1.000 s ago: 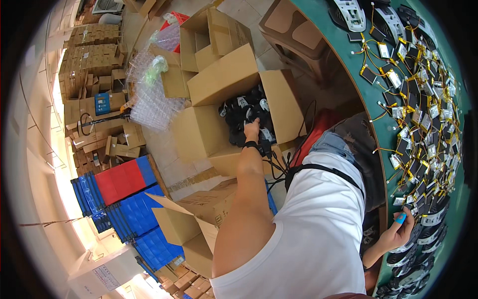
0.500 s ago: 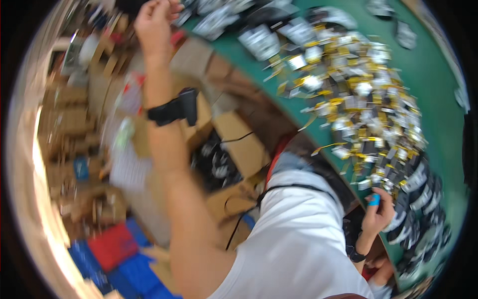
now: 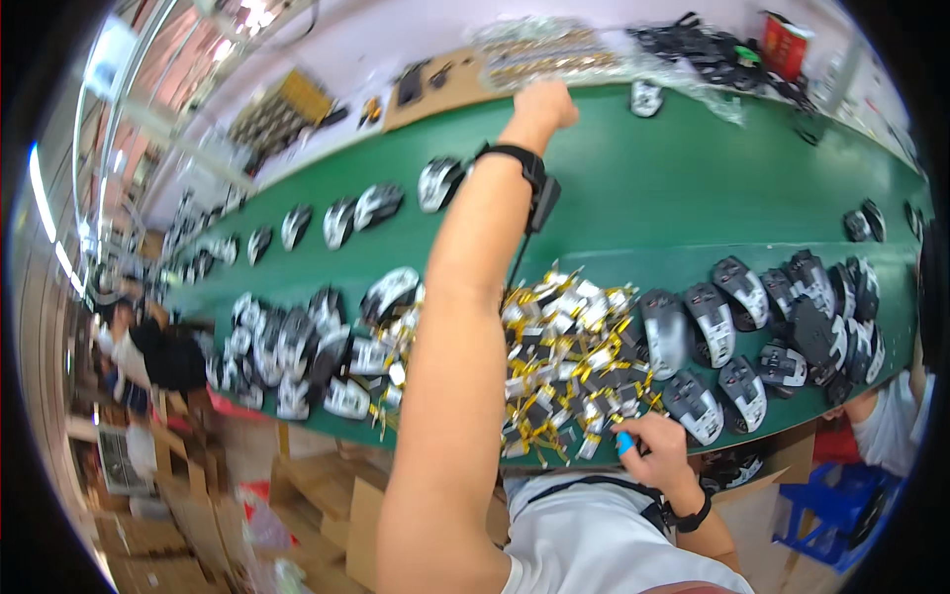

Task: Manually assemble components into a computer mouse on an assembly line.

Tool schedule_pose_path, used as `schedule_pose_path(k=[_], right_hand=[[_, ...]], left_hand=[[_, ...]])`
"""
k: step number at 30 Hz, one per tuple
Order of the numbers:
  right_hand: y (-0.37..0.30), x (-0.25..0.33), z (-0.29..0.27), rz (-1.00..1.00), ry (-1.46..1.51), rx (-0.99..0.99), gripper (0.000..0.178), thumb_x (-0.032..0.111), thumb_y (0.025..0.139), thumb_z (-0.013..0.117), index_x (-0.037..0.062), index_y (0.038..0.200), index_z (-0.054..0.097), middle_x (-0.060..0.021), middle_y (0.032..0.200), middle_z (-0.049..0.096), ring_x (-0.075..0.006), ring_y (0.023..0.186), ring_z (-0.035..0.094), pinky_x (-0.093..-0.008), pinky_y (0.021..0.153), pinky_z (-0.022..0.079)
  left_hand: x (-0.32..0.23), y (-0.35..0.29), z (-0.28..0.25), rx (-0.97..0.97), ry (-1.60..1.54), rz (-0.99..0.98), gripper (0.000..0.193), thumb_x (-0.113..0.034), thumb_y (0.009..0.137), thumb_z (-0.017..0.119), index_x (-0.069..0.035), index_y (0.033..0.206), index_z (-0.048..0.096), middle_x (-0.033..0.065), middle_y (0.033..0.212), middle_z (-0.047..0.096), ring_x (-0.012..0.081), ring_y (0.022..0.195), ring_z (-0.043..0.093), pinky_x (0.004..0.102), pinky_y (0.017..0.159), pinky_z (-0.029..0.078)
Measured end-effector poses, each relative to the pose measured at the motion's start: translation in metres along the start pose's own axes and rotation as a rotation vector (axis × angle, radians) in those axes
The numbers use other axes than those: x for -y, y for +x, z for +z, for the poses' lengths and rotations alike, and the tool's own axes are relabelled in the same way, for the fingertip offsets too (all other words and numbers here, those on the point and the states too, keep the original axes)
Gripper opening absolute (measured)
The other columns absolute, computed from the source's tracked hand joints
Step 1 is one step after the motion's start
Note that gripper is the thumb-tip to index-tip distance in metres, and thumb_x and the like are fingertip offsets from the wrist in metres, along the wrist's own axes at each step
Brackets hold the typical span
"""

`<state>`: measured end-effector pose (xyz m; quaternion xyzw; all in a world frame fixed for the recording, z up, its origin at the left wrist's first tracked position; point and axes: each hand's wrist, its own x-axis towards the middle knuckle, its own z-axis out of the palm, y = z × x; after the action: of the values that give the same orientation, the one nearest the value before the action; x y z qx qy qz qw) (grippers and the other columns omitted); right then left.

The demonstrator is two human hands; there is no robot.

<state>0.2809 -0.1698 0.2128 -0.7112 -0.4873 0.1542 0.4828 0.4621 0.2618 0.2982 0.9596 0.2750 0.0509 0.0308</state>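
Observation:
My left arm reaches over a pile of small silver and black battery packs with yellow tape (image 3: 564,371). At the far side of the green work surface (image 3: 614,188), my left hand (image 3: 546,105) is closed; what its fingers hold, if anything, is hidden. Below the pile's right part, near the front edge, is my right hand (image 3: 658,450) with curled fingers and a blue wrap on one; its grip's contents cannot be made out. Mouse shells in black and grey (image 3: 711,322) lie just right of the pile, and a heap of mouse shells (image 3: 287,342) sits to its left.
A spaced row of mice (image 3: 378,206) runs along the far strip, with a lone mouse (image 3: 646,98) at the back. Plastic-wrapped parts (image 3: 549,59) lie beyond. Cardboard boxes (image 3: 341,495) stand below left, a blue stool (image 3: 841,510) and another person's sleeve (image 3: 896,426) at right.
The view has swung toward the work surface. My left hand has gone from beyond the surface's left edge to its far side. My right hand stays by the battery pile's near edge.

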Motion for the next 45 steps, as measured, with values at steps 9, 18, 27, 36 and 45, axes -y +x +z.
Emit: schedule_pose_path(k=[9,18,27,36,45], right_hand=[[-0.007,-0.006,-0.001,-0.026,0.047,0.069,0.015,0.008,0.070,0.066,0.0079,0.084,0.070,-0.0063,0.061,0.058,-0.0206,0.051,0.057,-0.0317,0.050,0.047],[0.002,0.002,-0.003,-0.115,0.150,0.051,0.026,0.002,0.065,0.072,0.0049,0.090,0.067,-0.0119,0.068,0.058,-0.0283,0.062,0.057,-0.0370,0.056,0.045],[0.004,-0.015,-0.009,-0.103,0.208,0.094,0.014,0.003,0.068,0.064,0.0045,0.081,0.068,-0.0055,0.057,0.056,-0.0190,0.048,0.054,-0.0293,0.047,0.044],[-0.002,-0.011,-0.002,-0.091,0.220,0.080,0.013,-0.001,0.069,0.062,0.0020,0.080,0.067,-0.0063,0.058,0.057,-0.0168,0.048,0.054,-0.0266,0.047,0.043],[-0.016,-0.014,0.009,-0.093,0.182,-0.053,0.013,0.001,0.071,0.061,0.0009,0.083,0.066,-0.0079,0.060,0.057,-0.0165,0.049,0.052,-0.0251,0.046,0.039]], left_hand=[[-0.142,0.091,0.091,0.013,-0.228,0.158,0.077,-0.034,0.080,0.065,-0.028,0.145,0.024,0.0300,0.146,0.018,0.0502,0.121,0.041,0.0512,0.094,0.044],[-0.106,0.090,0.122,0.019,-0.177,0.146,0.053,-0.028,0.083,0.061,-0.019,0.132,0.042,0.0226,0.143,0.027,0.0487,0.120,0.041,0.0583,0.091,0.041],[0.005,0.001,0.044,-0.221,-0.146,0.061,0.049,-0.035,0.082,0.052,-0.005,0.120,0.046,0.0259,0.114,0.052,0.0458,0.098,0.054,0.0523,0.085,0.046],[0.073,-0.100,0.069,-0.308,-0.058,-0.220,0.060,-0.034,0.076,0.064,-0.009,0.126,0.043,0.0246,0.121,0.042,0.0498,0.099,0.052,0.0545,0.085,0.047],[0.053,-0.089,0.077,-0.210,-0.044,-0.460,0.074,-0.017,0.063,0.076,-0.018,0.128,0.040,0.0291,0.124,0.036,0.0421,0.092,0.062,0.0415,0.081,0.053]])
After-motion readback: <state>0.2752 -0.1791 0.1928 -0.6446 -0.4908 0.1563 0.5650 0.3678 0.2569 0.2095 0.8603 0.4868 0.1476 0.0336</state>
